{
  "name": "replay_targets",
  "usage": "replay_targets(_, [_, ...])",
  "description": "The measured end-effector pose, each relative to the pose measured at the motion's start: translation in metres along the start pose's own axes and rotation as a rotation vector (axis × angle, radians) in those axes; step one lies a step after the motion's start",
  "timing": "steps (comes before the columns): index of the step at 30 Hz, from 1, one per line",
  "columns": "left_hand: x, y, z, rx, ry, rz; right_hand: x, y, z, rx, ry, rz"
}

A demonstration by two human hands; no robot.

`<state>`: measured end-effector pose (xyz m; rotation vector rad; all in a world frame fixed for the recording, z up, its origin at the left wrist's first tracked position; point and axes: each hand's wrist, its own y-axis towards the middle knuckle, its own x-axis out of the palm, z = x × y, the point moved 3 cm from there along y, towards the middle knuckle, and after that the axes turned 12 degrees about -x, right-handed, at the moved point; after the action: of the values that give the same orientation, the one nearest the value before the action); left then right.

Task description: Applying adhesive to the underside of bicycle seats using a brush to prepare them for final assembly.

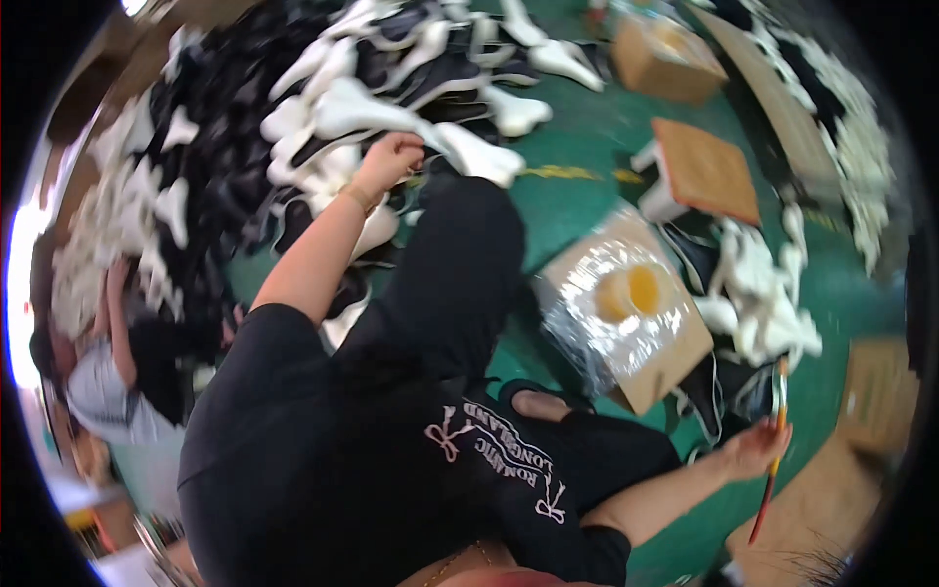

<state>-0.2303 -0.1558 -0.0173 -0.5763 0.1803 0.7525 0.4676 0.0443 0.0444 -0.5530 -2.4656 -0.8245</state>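
Note:
My left hand (389, 161) reaches over a heap of white and black pieces shaped like bicycle saddles. Its fingers are curled closed at the narrow end of a white saddle-shaped piece (357, 110); the exact contact is partly hidden. Another white saddle-shaped piece (479, 154) lies just beyond my fingers, by my knee. Out to the right, my right hand (758, 448) is closed around a paintbrush (771, 484), bristle end up and red handle end down. Between my hands stands a plastic-covered cardboard box (665, 357) carrying a cup of yellow liquid (641, 291).
A stool with a brown top (706, 171) stands beyond the box. White pieces (758, 293) are piled to its right. Another carton (667, 64) sits farther off, and flat cardboard (812, 509) lies at lower right. At far left another person (122, 386) works beside more heaps.

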Motion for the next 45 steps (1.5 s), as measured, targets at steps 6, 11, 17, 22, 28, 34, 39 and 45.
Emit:
replay_targets(6, [-0.097,-0.039,-0.253,-0.500,0.532,0.399,0.058,-0.014,0.038,0.062,0.006,-0.326])
replay_targets(11, [-0.073,-0.074,-0.299,-0.509,0.754,0.513,0.108,-0.028,0.026,0.080,-0.065,-0.473])
replay_targets(17, [-0.069,-0.060,-0.278,-0.598,0.957,0.525,0.148,-0.042,0.023,0.116,-0.210,-0.447])
replay_targets(22, [-0.067,-0.043,-0.265,-0.563,0.464,0.553,0.156,-0.064,0.014,0.117,-0.302,-0.442])
replay_targets(28, [-0.095,-0.049,-0.164,-0.279,-0.991,0.048,0.142,-0.067,0.019,0.141,-0.275,-0.405])
replay_targets(34, [-0.068,-0.092,-0.005,0.374,-1.086,-0.666,0.126,-0.073,0.030,0.186,-0.254,-0.449])
replay_targets(39, [-0.021,-0.117,0.083,0.368,-1.122,-0.687,0.134,-0.091,0.049,0.247,-0.375,-0.622])
replay_targets(45, [0.068,-0.128,0.071,-0.102,-0.563,-0.967,0.145,-0.121,0.071,0.223,-0.594,-0.848])
